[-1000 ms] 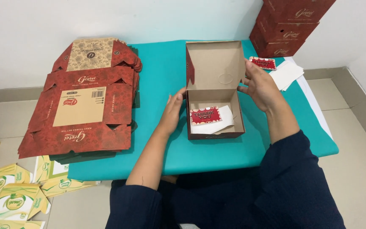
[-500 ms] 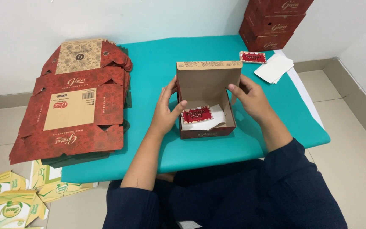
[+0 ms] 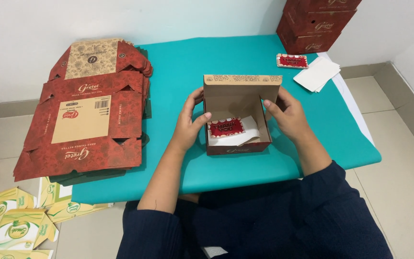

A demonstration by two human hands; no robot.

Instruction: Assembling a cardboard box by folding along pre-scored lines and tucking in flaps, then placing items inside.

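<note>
A small cardboard box (image 3: 238, 120), red with a printed pattern outside and plain brown inside, stands upright at the centre of the teal table, its lid flap raised at the 12 o'clock side with the folded front edge showing a tan patterned strip. Inside on its floor lie a red card (image 3: 225, 127) with a scalloped white border toward 9 o'clock and a white paper slip (image 3: 243, 136) under and beside it, reaching toward 4 o'clock.

Dark navy pinstriped sleeves pushed up to the elbows, forearms bare
</note>
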